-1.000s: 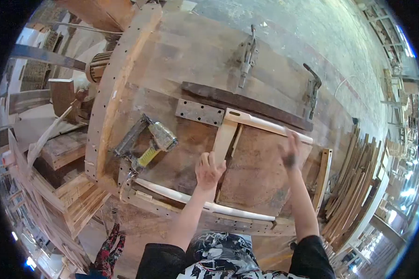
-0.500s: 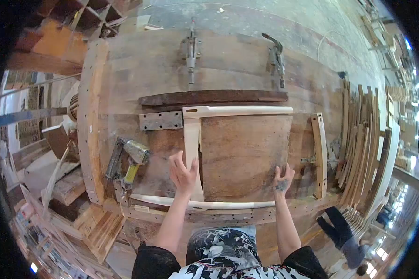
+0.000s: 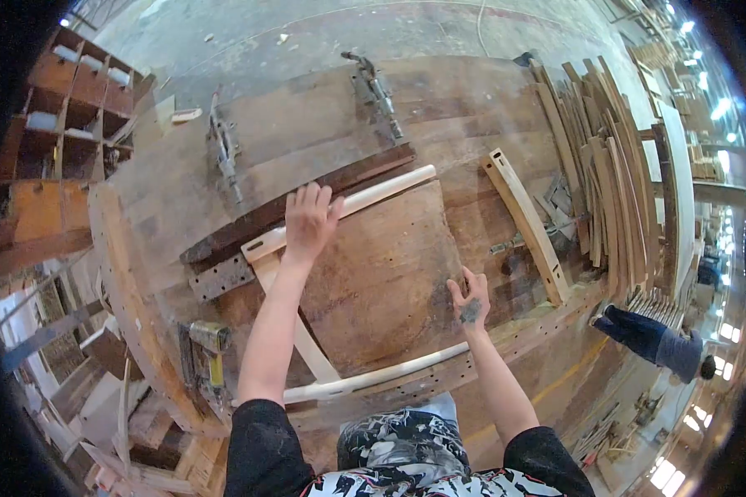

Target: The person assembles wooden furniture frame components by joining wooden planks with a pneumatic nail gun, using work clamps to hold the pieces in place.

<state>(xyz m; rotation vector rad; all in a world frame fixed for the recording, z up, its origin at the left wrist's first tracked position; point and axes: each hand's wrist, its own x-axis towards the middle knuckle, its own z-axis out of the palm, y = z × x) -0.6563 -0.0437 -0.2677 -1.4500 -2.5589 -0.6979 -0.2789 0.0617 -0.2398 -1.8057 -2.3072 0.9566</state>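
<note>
A worn brown wooden tabletop [image 3: 365, 99] is seen from above, and a pale wooden frame of three rails [image 3: 307, 348] is laid flat on it around a brown plywood panel [image 3: 381, 273]. The left hand [image 3: 309, 219] is laid palm down, fingers spread apart, on the frame's far pale rail [image 3: 381, 189], which is set against a dark wooden stop strip [image 3: 249, 222] towards the far edge of the tabletop. The right hand [image 3: 469, 300] is held open with the fingers apart over the right edge of the plywood panel; whether it is touching the panel cannot be told. The frame's near curved rail [image 3: 373, 378] is seen along the near edge of the tabletop. A slotted light wooden rail [image 3: 525, 224] is laid well apart from the frame, towards the right edge, just beside a stack of curved brown wooden slats [image 3: 605, 166]. A yellow and grey nail gun [image 3: 210, 352] is set near the near left corner. Two grey metal toggle clamps [image 3: 224, 149] are fixed at the far side. Another person in dark clothes [image 3: 651, 340] is seen on the floor beyond the right edge.
</note>
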